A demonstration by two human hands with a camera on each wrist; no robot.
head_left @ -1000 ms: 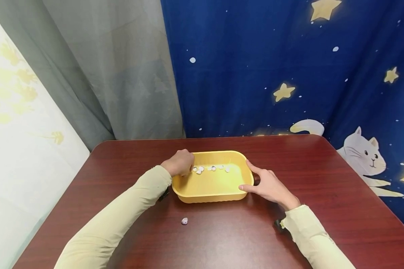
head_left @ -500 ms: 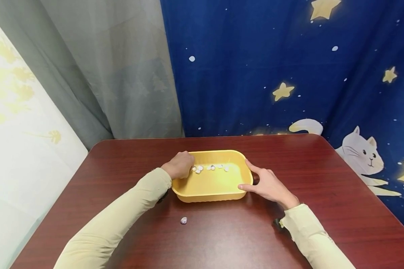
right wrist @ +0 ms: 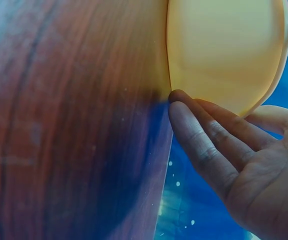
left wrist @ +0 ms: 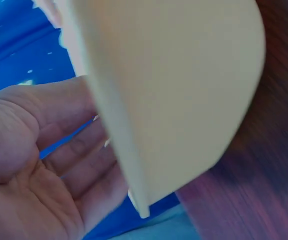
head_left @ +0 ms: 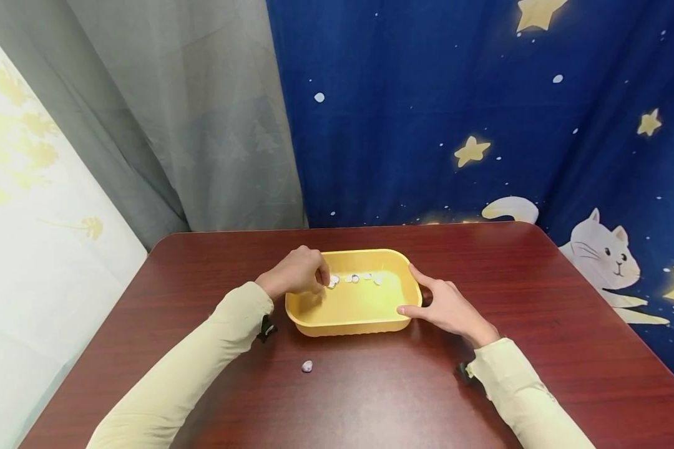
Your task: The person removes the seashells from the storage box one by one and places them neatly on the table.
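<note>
A shallow yellow plastic tray (head_left: 359,307) stands on the table. Along its far side lie several small whitish shell-like pieces (head_left: 355,279). My left hand (head_left: 300,269) reaches over the tray's left end, fingers pointing down beside the leftmost pieces. In the left wrist view the tray wall (left wrist: 184,100) hides the fingertips of my left hand (left wrist: 44,165), so whether they pinch a piece is not visible. My right hand (head_left: 452,310) holds the tray's right end, thumb at the near side. The right wrist view shows that hand's fingers (right wrist: 199,140) against the tray's outside (right wrist: 224,55).
A single purple-white piece (head_left: 307,366) lies on the dark red-brown wooden table (head_left: 371,399), in front of the tray. Behind the table's far edge hang a grey curtain (head_left: 230,125) and a blue starry curtain (head_left: 382,125).
The left wrist has shifted a little left and the bent fingers a little right, now covering the leftmost piece. The right hand and tray stay nearly still.
</note>
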